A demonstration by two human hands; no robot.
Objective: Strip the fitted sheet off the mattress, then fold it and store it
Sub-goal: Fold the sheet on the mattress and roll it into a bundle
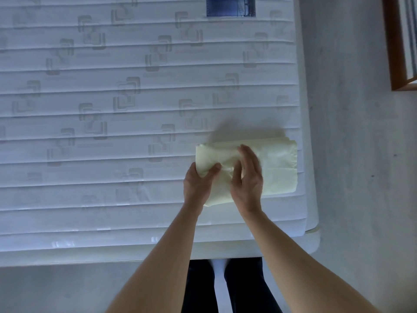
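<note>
Lying near the right edge of the bare quilted mattress (112,109), the pale yellow fitted sheet (277,168) is seen folded into a compact rectangle with stacked layers at its far edge. Its left end is gripped by the left hand (198,184), thumb on top and fingers tucked beneath, while the right hand (247,177) is held over the middle with fingers straight and slightly spread. A blue label (230,6) is sewn at the mattress's far edge, and a wooden frame (394,53) is visible on the grey floor (361,154).

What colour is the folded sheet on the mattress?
The folded sheet is pale yellow-green and plain, seen in the head view on the bare mattress.
</note>
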